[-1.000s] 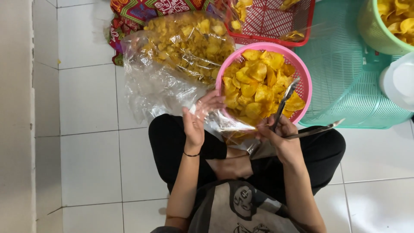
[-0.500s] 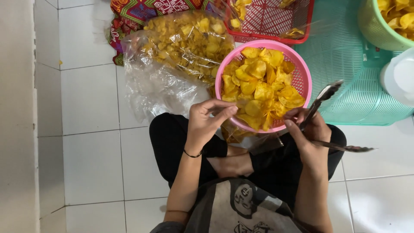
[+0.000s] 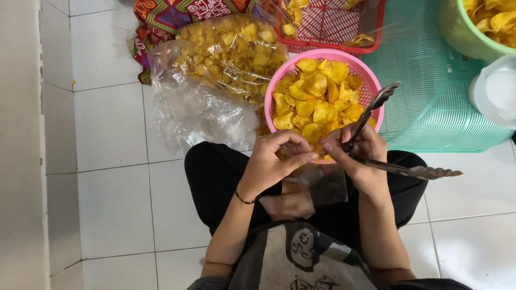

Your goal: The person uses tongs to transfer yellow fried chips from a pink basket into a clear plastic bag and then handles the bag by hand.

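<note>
Head view, landmark: pink basket (image 3: 279,80) of yellow chips (image 3: 317,102), standing on the white tiled floor (image 3: 113,123) just beyond the person's crossed legs.
Left hand (image 3: 274,161): at the basket's near rim, fingers curled and pinching the mouth of a small clear bag (image 3: 322,185).
Right hand (image 3: 357,158): at the basket's near right rim, clenched on metal tongs (image 3: 387,134); one arm of the tongs lies over the basket, the other points away to its right.
Small clear bag: hangs between both hands, below the basket's near rim.
Left of basket: large clear bag of chips (image 3: 231,51).
Beyond basket: red basket (image 3: 333,24).
Right of basket: teal basket (image 3: 430,102).
</note>
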